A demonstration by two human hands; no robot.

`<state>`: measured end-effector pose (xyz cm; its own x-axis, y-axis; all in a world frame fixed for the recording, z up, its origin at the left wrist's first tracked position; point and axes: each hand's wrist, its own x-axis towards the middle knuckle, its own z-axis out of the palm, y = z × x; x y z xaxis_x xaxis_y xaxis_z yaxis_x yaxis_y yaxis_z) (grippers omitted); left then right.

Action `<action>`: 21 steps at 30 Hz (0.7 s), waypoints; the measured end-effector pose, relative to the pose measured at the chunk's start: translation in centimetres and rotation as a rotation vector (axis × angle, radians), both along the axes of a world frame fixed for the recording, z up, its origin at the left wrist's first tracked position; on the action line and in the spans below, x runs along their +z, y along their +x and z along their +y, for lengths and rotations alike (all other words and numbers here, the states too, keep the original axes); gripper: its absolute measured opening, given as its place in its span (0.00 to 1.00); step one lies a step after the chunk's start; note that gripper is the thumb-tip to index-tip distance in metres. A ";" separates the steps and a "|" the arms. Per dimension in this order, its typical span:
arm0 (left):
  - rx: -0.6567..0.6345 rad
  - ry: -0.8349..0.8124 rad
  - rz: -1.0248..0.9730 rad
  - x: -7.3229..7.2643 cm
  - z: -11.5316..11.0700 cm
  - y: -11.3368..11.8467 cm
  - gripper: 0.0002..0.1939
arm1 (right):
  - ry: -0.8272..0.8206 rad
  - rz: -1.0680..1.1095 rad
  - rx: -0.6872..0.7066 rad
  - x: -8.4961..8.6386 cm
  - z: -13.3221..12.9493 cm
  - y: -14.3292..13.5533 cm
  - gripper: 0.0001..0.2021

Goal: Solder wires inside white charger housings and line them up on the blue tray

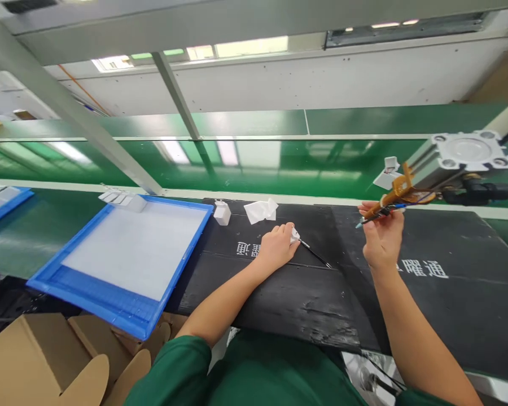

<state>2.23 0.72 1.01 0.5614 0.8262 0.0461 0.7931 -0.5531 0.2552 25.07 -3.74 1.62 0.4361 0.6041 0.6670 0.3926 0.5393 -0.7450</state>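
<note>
My left hand (278, 246) is closed around a small white part (295, 234) above the black work mat (279, 293). A thin black lead (315, 255) runs from that part down to the right. My right hand (381, 239) has its fingers wrapped on an orange-brown tool (383, 208) with a pale blue tip, under a silver cylinder (469, 152). Left of my left hand, a white block (222, 213) stands beside a crumpled white tissue (261, 211).
A blue tray (195, 225) with a white liner lies at the left, with white parts (125, 199) at its far edge. Another blue tray (19, 198) is farther left. Cardboard boxes (42, 355) stand below. A white piece (388, 173) lies on the green conveyor (245, 169).
</note>
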 end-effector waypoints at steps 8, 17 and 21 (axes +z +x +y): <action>0.329 0.183 0.122 1.7 2.8 -4.6 0.20 | -0.003 0.000 0.030 -0.2 0.2 0.3 0.20; 0.624 0.263 0.057 0.3 5.9 -10.6 0.31 | -0.031 0.024 0.020 -1.2 0.7 0.6 0.21; 0.697 0.343 0.016 0.4 6.4 -11.3 0.44 | -0.036 0.049 0.006 -1.4 0.8 1.0 0.20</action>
<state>-9.08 7.11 1.43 -0.0802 0.9296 0.3598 0.9889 0.0290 0.1455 26.03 -2.95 0.26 0.4638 0.6299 0.6230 0.3517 0.5146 -0.7820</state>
